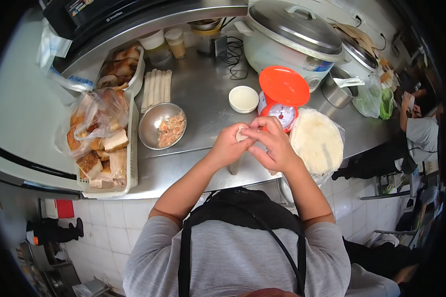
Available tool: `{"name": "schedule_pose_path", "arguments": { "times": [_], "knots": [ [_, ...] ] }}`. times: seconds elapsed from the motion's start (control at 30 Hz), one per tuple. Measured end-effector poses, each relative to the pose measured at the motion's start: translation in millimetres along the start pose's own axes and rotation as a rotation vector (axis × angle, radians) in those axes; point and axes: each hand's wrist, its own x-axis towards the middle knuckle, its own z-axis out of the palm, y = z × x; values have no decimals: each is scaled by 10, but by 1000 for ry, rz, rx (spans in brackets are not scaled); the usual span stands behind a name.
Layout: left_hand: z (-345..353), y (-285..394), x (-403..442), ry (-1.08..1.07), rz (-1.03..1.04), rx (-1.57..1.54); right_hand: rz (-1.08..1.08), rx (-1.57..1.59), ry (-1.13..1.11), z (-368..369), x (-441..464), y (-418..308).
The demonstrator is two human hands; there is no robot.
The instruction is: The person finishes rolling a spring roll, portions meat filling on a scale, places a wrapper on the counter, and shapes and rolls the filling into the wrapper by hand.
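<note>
Both hands meet over the front of the steel counter. My left hand (229, 144) is closed round a small pale piece of wrapper (241, 133). The fingers of my right hand (271, 143) are bent and pinch the same piece from the right. Behind them stand a white bowl (243, 99) and a red scale (284, 87) with a round dial. To the right lies a stack of round pale wrappers (316, 142) on plastic. A metal bowl (151, 123) with pinkish chopped filling (171, 129) is to the left, below a row of pale rolls (157, 88).
A white basket (134, 148) of browned meat chunks stands at the left edge. At the back are a large lidded cooker (295, 39), cups (175, 43) and a black cable (235, 58). Other people are at the far right and lower left.
</note>
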Motion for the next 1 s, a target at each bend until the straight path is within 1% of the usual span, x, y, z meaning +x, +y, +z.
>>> {"name": "schedule_pose_path", "arguments": {
  "times": [0.07,0.17,0.27,0.37,0.47,0.57,0.67,0.77,0.87,0.97,1.0],
  "knots": [
    [-14,-80,16,-52,21,59,-2,-81,-10,-8,-7,54],
    [29,56,18,-44,-7,233,73,-73,22,-41,67,-40],
    [9,55,65,-56,84,338,225,23,27,-27,134,-90],
    [-29,127,90,-109,75,371,148,-40,42,-23,166,-69],
    [-49,91,103,-81,90,458,129,-80,35,-27,169,-35],
    [23,-9,108,129,190,588,122,-231,107,42,116,-32],
    [64,-26,107,258,325,670,201,-67,222,104,135,-160],
    [84,-63,131,343,380,755,369,12,253,241,89,-101],
    [44,-38,130,318,376,789,533,273,329,364,75,-35],
    [-1,-31,133,298,351,796,475,312,335,340,143,-29],
    [-6,-15,135,297,347,766,401,204,288,311,159,-25]
  ]
}}
